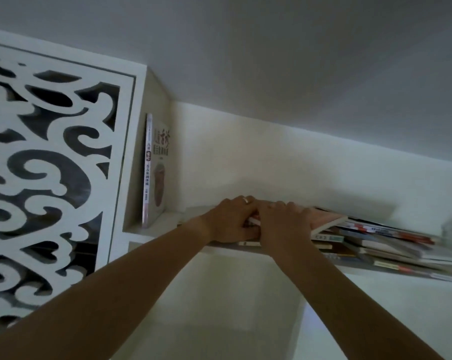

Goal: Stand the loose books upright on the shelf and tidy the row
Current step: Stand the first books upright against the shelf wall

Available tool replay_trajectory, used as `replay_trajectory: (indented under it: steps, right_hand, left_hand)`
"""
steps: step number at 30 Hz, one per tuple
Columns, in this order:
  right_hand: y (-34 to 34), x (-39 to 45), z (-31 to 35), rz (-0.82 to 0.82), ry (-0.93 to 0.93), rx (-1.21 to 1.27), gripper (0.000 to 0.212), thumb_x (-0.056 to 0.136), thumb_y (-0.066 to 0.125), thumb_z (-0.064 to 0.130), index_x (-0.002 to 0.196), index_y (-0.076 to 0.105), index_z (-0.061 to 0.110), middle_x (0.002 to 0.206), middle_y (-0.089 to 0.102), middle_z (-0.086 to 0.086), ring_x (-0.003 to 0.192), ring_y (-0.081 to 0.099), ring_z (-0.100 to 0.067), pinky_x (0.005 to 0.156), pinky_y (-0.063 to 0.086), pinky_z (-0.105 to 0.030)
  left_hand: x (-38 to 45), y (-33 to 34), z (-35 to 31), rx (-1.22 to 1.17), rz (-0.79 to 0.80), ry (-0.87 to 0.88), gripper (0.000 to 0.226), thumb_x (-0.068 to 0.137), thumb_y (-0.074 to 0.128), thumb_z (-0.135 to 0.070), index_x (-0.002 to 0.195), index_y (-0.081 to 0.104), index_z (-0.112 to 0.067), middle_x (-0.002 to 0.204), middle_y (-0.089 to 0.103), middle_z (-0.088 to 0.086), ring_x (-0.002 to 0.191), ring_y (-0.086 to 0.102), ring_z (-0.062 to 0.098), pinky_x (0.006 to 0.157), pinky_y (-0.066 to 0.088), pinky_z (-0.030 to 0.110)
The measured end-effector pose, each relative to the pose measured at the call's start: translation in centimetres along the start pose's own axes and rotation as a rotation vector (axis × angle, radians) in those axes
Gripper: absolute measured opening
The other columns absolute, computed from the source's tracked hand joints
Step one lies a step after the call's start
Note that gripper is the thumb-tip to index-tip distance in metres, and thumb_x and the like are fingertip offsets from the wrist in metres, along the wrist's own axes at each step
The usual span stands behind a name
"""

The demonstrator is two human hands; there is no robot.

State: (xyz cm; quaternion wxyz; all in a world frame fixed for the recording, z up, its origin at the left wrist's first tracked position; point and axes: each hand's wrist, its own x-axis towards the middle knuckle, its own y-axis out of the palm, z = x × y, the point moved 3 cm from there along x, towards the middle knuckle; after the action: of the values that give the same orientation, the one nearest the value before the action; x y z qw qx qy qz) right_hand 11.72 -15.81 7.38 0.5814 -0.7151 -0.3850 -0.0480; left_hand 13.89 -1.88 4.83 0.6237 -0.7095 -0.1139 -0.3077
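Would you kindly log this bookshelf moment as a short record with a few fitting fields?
shelf: white shelf, seen from below
upright book: one book standing at the shelf's left end
loose books: a pile lying flat to the right
left hand: left hand gripping the pile's near-left end
right hand: right hand laid over the top pink book
side panel: white carved screen

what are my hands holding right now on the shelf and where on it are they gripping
Both hands hold the top pink-covered book of the flat pile at its left end: the left hand grips that edge, the right hand presses on the cover.
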Motion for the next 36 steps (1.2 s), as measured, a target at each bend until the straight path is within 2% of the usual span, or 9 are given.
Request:
replay_trajectory:
  steps: [4,8,11,14,19,25,31,34,36]
  right_hand:
    - [-0.5,-0.1,-0.9,-0.245,-0.007,0.014,0.044,0.095,0.056,0.027,0.138,0.05,0.024,0.137,0.053,-0.011,0.131,0.047,-0.033,0.115,0.023,-0.061]
    - [-1.7,0.7,-0.1,-0.635,0.011,0.285,0.074,0.088,0.068,0.021,0.152,0.034,0.007,0.158,0.027,-0.026,0.146,0.029,-0.041,0.117,0.026,-0.059]
    - [-1.4,1.4,3.4,-0.562,-0.086,0.655,0.076,0.094,0.063,0.03,0.156,0.023,0.011,0.159,0.026,-0.018,0.142,0.034,-0.037,0.111,0.041,-0.049]
    - [-0.2,2.3,9.1,-0.245,-0.312,0.987,0.069,0.098,0.059,0.035,0.154,0.02,0.023,0.143,0.046,-0.006,0.121,0.053,-0.023,0.092,0.049,-0.031]
    - [0.5,3.2,16.2,0.041,-0.587,1.251,0.086,0.083,0.079,0.035,0.151,0.026,0.035,0.128,0.058,0.013,0.11,0.064,-0.013,0.096,0.055,-0.038]
    - [1.8,3.6,16.7,-0.08,-0.446,1.049,0.099,0.077,0.07,0.069,0.152,0.021,0.027,0.121,0.066,0.005,0.096,0.069,-0.015,0.079,0.056,-0.027]
    - [2.8,3.5,15.0,-0.193,-0.534,0.966,0.123,0.068,0.077,0.069,0.159,-0.001,0.038,0.146,0.047,0.002,0.124,0.055,-0.018,0.1,0.052,-0.039]
    - [2.7,4.1,14.3,-0.226,-0.533,1.059,0.116,0.078,0.076,0.056,0.157,-0.008,0.045,0.148,0.048,0.0,0.123,0.057,-0.019,0.097,0.054,-0.037]
    - [1.7,4.0,14.0,-0.267,-0.501,1.16,0.095,0.093,0.067,0.029,0.16,0.0,0.038,0.122,0.064,0.0,0.097,0.066,-0.01,0.079,0.053,-0.017]
  left_hand:
    - [-0.5,-1.2,0.0,0.244,-0.296,0.041,0.055,0.095,0.032,-0.054,0.125,0.065,-0.02,0.095,0.069,0.005,0.083,0.063,0.026,0.07,0.051,0.038]
    - [-2.8,-3.7,2.2,0.332,-0.55,-0.203,0.058,0.103,0.023,-0.057,0.109,0.067,-0.019,0.077,0.072,0.002,0.062,0.068,0.023,0.059,0.059,0.037]
    - [-5.7,-6.2,4.6,0.068,-0.775,-0.504,0.048,0.104,0.022,-0.06,0.1,0.052,-0.022,0.08,0.068,-0.005,0.065,0.069,0.013,0.057,0.056,0.026]
    - [-8.0,-8.0,6.6,-0.036,-0.911,-0.71,0.037,0.108,0.03,-0.048,0.108,0.051,-0.017,0.092,0.07,0.002,0.074,0.071,0.018,0.063,0.059,0.029]
    - [-9.2,-9.0,7.5,-0.015,-0.839,-0.721,0.043,0.108,0.037,-0.042,0.109,0.061,-0.006,0.097,0.073,0.014,0.08,0.073,0.028,0.074,0.063,0.04]
    - [-9.1,-10.0,7.8,-0.024,-0.774,-0.721,0.043,0.11,0.038,-0.041,0.096,0.062,-0.008,0.094,0.072,0.009,0.074,0.071,0.021,0.068,0.063,0.034]
    - [-8.2,-13.2,6.1,-0.076,-0.845,-0.81,0.037,0.108,0.044,-0.039,0.083,0.056,-0.013,0.085,0.065,0.004,0.065,0.063,0.015,0.06,0.054,0.025]
    - [-6.8,-16.1,5.3,-0.145,-0.781,-0.945,0.039,0.106,0.045,-0.041,0.108,0.065,-0.007,0.091,0.06,0.003,0.072,0.059,0.017,0.073,0.047,0.029]
    - [-6.2,-17.4,5.0,-0.315,-0.743,-0.987,0.058,0.106,0.038,-0.053,0.136,0.06,-0.008,0.107,0.065,0.007,0.085,0.066,0.02,0.081,0.051,0.032]
